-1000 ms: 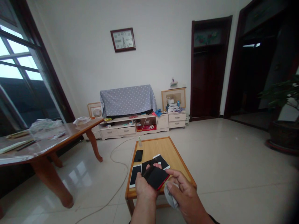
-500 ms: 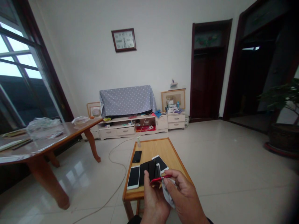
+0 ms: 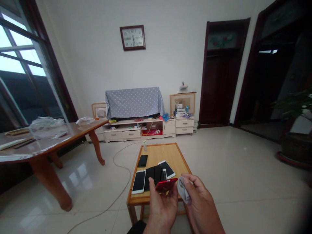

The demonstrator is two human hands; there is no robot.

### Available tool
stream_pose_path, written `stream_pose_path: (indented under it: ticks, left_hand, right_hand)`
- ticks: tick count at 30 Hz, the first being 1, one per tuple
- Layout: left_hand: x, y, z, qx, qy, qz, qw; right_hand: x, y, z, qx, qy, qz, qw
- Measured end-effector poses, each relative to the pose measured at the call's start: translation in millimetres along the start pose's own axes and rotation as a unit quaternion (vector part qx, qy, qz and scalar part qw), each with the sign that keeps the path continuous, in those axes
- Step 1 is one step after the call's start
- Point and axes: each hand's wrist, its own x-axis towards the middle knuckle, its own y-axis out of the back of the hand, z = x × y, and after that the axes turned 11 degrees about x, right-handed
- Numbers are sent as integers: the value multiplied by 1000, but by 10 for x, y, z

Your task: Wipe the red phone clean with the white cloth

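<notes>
Left hand, fingers curled around a red smartphone; right hand, fingers pinched on a grey cloth.

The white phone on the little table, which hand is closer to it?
The left. The left hand, holding a red phone, is just right of the white phone, not touching it. The right hand, pinching a cloth, is farther right.

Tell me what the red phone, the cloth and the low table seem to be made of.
The red smartphone looks like glass or coated metal, judging by its gloss; hard to say which. The cloth looks like soft fabric, as it bunches in folds. The low table looks like varnished wood, with a shiny honey-toned top and darker edging.
</notes>
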Motion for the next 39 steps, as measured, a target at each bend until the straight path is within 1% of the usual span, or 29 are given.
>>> stream_pose_path:
  ticks: [3,5,7,9,11,14,18,20,21,23,25,28,31,34,36,39]
  left_hand:
    - [-3,6,-16,-3,2,-2,1000]
    - [-16,4,-24,-6,1,2,1000]
    - [-34,-3,-27,-4,4,6,1000]
    - [-49,-16,-27,-1,8,6,1000]
    - [-55,-30,-26,2,6,3,1000]
    - [-41,-46,-30,12,6,-1,1000]
    - [-14,-42,-38,9,12,-12,1000]
    - [-8,-33,-36,5,16,-8,1000]
    - [-7,-29,-34,4,20,-4,1000]
    - [-5,-20,-26,4,27,3,1000]
    - [-1,-13,-18,0,27,3,1000]
    - [9,-3,-6,-1,6,-3,1000]
    - [16,2,0,0,-5,-7,1000]
    - [9,0,-2,10,2,-8,1000]
    - [-8,-6,-2,22,10,-8,1000]
    - [-44,-19,2,24,9,-14,1000]
  right_hand:
    - [29,34,76,20,-51,-24,998]
    - [46,55,122,11,-52,-33,998]
    - [60,69,145,-13,-39,-40,998]
    - [74,78,145,-42,-10,-36,998]
    - [88,87,128,-75,41,-21,996]
    - [107,109,101,-136,121,-11,983]
    - [108,141,115,-226,210,-72,949]
    - [104,155,154,-261,237,-92,931]
    - [105,161,178,-274,239,-94,927]
    - [112,168,219,-285,221,-88,929]
    - [120,166,231,-264,183,-79,944]
    - [111,140,177,-186,109,-46,975]
    - [81,95,119,-116,62,-18,991]
    - [67,60,142,-51,20,-36,998]
    - [71,54,185,-28,-4,-53,998]
    - [81,69,224,-61,5,-61,996]
